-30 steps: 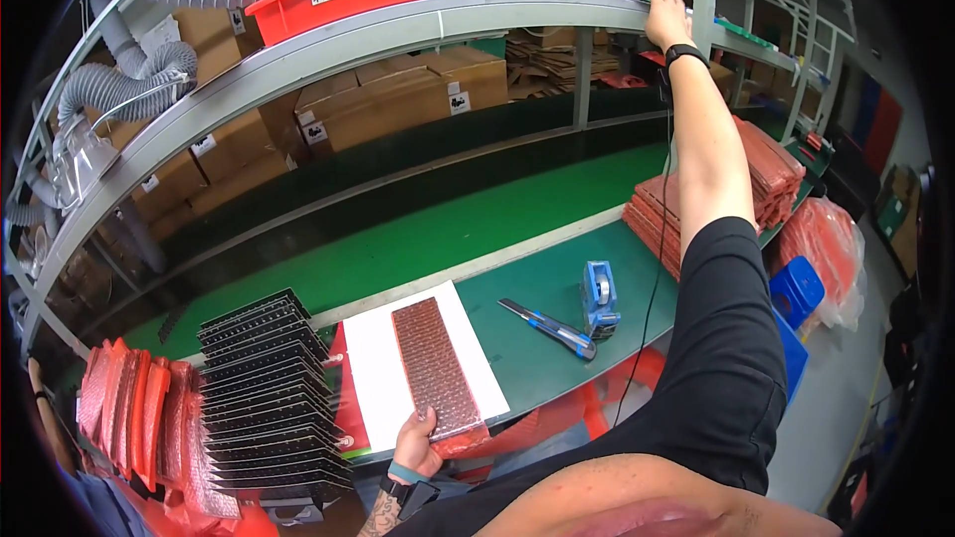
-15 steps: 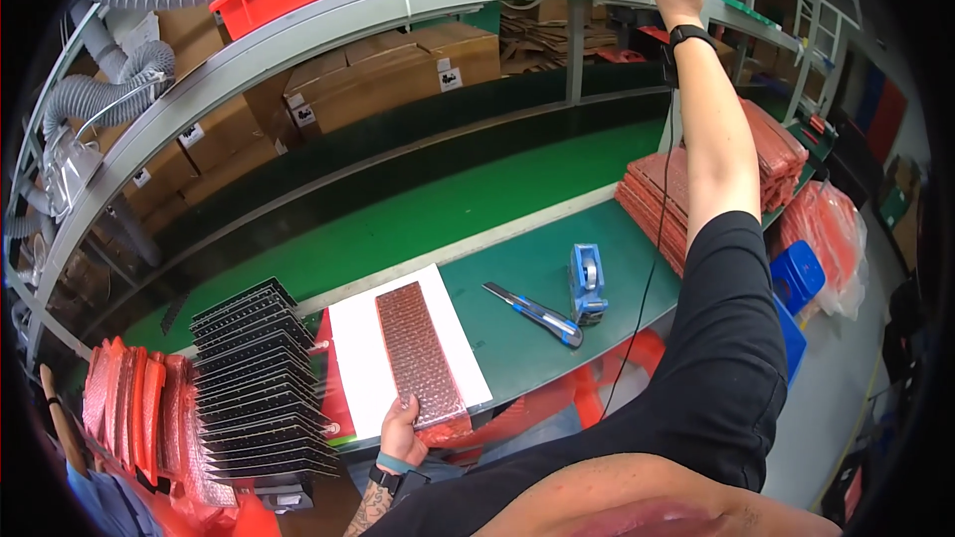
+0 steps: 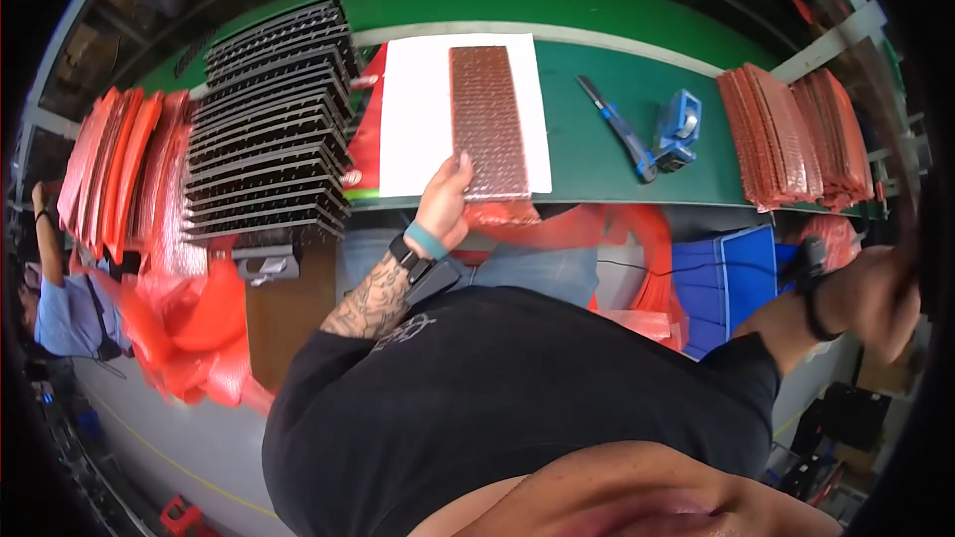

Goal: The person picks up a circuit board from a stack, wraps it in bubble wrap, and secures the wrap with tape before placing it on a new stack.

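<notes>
My left hand (image 3: 447,201) grips the near end of a long red bubble-wrap pouch (image 3: 485,119), thumb on top, the fingers underneath out of sight. A dark flat piece shows through the pouch. It lies over a white sheet (image 3: 416,114) on the green table (image 3: 572,159). Far out at the right edge, my right hand (image 3: 875,303) is smeared by motion. A dark blurred shape runs up beside it, and whether the hand holds it is unclear. A blue utility knife (image 3: 619,131) and a blue tape dispenser (image 3: 678,129) rest right of the sheet.
Left of the sheet stands a tall stack of black slotted panels (image 3: 269,129), with red bubble-wrap pouches (image 3: 114,169) beyond. More filled pouches (image 3: 786,139) are piled at the table's right end. Below sits a blue bin (image 3: 724,278). Another person (image 3: 70,313) is at far left.
My right hand has dropped from the upper shelf, where it held a flat perforated piece, to the far right. The view has tilted downward. My left hand stays on the pouch.
</notes>
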Motion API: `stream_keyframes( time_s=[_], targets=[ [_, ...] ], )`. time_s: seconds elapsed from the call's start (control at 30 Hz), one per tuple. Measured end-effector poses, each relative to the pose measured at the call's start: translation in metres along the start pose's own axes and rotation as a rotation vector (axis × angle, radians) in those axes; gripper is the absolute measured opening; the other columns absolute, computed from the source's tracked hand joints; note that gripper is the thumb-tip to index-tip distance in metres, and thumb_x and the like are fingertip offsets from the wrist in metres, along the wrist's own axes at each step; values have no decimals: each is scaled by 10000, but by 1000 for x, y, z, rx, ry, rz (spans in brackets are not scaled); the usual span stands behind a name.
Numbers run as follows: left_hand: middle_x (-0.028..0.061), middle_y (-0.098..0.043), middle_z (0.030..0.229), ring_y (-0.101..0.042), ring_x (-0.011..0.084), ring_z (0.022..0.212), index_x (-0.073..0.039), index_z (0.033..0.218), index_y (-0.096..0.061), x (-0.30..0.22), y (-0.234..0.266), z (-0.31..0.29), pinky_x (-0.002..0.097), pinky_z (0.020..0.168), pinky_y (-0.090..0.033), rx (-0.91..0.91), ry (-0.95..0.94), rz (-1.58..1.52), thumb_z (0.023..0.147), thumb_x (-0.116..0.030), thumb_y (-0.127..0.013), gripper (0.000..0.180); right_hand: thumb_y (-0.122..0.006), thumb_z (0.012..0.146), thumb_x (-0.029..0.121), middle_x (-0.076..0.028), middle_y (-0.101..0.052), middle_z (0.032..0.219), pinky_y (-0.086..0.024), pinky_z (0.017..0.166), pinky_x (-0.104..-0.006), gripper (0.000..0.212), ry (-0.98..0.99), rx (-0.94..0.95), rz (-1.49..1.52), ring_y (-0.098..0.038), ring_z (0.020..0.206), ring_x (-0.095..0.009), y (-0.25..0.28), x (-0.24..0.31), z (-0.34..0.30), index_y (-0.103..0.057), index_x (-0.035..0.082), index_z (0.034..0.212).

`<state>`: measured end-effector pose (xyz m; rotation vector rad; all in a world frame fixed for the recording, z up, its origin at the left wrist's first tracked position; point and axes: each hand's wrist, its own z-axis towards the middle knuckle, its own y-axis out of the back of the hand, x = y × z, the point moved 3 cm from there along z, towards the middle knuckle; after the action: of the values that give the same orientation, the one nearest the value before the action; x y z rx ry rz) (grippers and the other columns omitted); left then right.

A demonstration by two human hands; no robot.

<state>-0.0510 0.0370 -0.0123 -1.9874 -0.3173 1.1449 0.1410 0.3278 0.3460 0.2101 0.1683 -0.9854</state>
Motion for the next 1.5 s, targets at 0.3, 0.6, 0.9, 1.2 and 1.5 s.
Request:
stream_keyframes(
  time_s=[0.3, 0.6, 0.9, 1.2, 1.5],
  targets=[
    [124, -590, 1275, -622, 248, 1127, 31, 1356, -460, 16, 9, -3, 435, 994, -531, -59, 17, -82, 1100, -211, -389, 360, -597, 671, -146, -158, -733, 920, -588, 703, -354, 373, -98, 491, 161, -729, 806, -295, -205, 82, -119, -722, -33, 1003],
    [156, -612, 1273, -654, 284, 1117, -15, 1339, -488, 15, 3, -8, 459, 944, -564, -55, 31, -150, 1110, -336, -247, 463, -650, 708, -5, -89, -712, 987, -532, 651, -339, 333, -180, 833, 95, -662, 797, -247, -231, 135, -199, -729, 0, 1032],
    [126, -597, 1309, -618, 222, 1158, -28, 1348, -491, 2, -9, -17, 400, 974, -530, 9, 109, -283, 1112, -356, -261, 465, -656, 733, 10, -86, -688, 1089, -521, 764, -377, 329, -319, 1089, 164, -625, 934, -257, -229, 132, -208, -730, -6, 1053],
    [114, -573, 1323, -567, 189, 1189, -9, 1411, -442, 10, -5, -2, 357, 1011, -484, -10, -45, -16, 1062, -240, -523, 426, -707, 749, 19, -140, -708, 1041, -526, 848, -400, 351, -383, 1518, 633, -659, 974, -300, -253, 86, -204, -718, 0, 1099],
    [215, -589, 1218, -597, 236, 996, 93, 1445, -327, 28, 13, -18, 382, 882, -514, 57, -201, 758, 926, -251, -696, 724, -803, 692, 45, -111, -650, 1167, -480, 983, -371, 674, -961, 1605, 707, -595, 1101, -245, -395, -62, -257, -590, 12, 1332]
  ],
)
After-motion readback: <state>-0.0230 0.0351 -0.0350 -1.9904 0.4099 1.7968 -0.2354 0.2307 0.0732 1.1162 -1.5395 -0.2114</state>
